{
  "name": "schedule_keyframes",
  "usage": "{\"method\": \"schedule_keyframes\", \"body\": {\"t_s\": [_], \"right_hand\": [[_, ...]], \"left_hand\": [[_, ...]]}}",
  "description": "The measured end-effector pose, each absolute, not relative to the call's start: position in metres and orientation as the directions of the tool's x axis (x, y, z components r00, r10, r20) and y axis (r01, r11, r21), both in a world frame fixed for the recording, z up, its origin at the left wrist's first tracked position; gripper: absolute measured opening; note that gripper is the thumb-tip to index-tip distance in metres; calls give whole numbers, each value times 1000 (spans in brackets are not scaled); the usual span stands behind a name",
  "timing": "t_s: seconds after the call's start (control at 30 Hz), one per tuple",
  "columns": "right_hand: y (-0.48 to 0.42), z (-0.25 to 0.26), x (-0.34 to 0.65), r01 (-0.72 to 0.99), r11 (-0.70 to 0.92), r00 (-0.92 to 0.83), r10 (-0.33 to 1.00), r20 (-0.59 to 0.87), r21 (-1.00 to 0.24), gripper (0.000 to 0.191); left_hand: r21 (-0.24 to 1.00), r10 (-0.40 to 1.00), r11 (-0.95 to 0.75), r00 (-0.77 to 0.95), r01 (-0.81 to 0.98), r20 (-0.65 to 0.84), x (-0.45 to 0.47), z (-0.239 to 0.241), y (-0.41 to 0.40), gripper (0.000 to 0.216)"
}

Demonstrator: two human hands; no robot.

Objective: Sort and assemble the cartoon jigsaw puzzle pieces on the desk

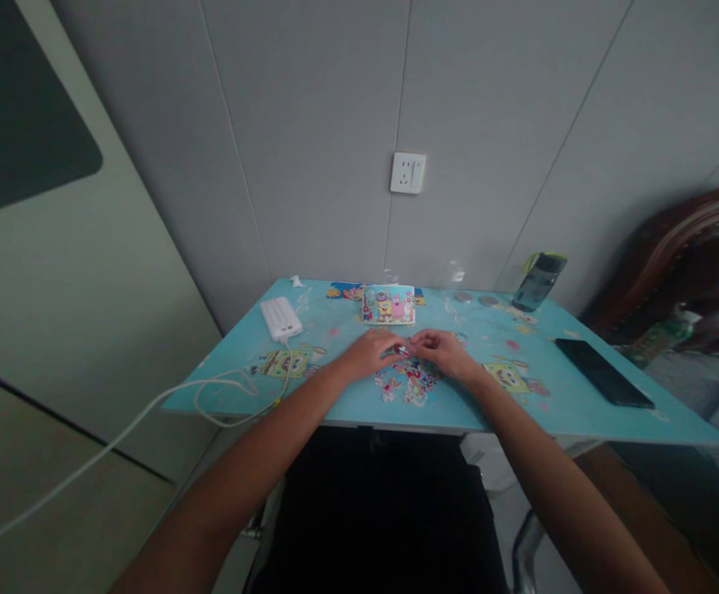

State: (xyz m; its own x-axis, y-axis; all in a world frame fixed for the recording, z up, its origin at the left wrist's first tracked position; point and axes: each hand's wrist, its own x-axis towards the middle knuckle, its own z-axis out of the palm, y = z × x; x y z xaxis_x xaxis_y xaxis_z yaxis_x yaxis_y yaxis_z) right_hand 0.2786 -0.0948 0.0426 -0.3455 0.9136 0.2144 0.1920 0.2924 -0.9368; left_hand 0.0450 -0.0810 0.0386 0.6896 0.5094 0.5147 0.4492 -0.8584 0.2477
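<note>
Looks like your left hand (373, 353)'s pinched on a jigsaw piece (403, 351), can't tell about your right hand (446, 350), so grip lightly above the pile (413, 386) near the tabletop (365, 414)'s front edge.

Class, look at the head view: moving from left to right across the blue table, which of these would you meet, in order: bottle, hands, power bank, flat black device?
White power bank, left hand, right hand, bottle, flat black device.
</note>
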Motion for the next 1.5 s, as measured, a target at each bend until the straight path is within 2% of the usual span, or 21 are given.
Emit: {"method": "schedule_keyframes", "body": {"t_s": [0.2,0.37,0.47,0.73,0.87,1.0,1.13,1.27,1.37,1.5], "right_hand": [[-96,47,269,241,334,-374,898,231,-911,42],[-101,51,267,449,461,-389,872,297,-765,28],[-111,53,260,501,514,-490,832,261,-696,24],[-119,59,219,508,724,-719,655,233,-467,23],[-113,58,207,544,759,-733,637,237,-358,19],[-112,55,194,581,753,-711,655,257,-310,13],[-111,53,168,587,753,-701,657,277,-298,16],[-116,61,163,535,783,-708,620,337,-317,21],[-132,69,189,590,717,-603,697,387,-371,22],[-166,70,230,655,623,-574,778,255,-428,18]], "left_hand": [[149,544,-823,684,548,486,33,52,-90,21],[149,695,-639,483,755,533,-7,55,-108,19],[170,754,-533,374,829,540,-30,47,-120,18],[206,811,-393,232,896,537,-48,30,-144,17],[219,821,-358,195,908,537,-51,22,-152,15],[229,819,-345,173,910,547,-50,20,-158,20],[229,810,-377,199,897,552,-44,25,-168,25],[209,787,-498,338,841,515,-39,31,-178,28],[201,750,-603,462,772,472,-38,34,-181,36],[215,711,-679,557,702,429,-39,34,-180,37]]}}
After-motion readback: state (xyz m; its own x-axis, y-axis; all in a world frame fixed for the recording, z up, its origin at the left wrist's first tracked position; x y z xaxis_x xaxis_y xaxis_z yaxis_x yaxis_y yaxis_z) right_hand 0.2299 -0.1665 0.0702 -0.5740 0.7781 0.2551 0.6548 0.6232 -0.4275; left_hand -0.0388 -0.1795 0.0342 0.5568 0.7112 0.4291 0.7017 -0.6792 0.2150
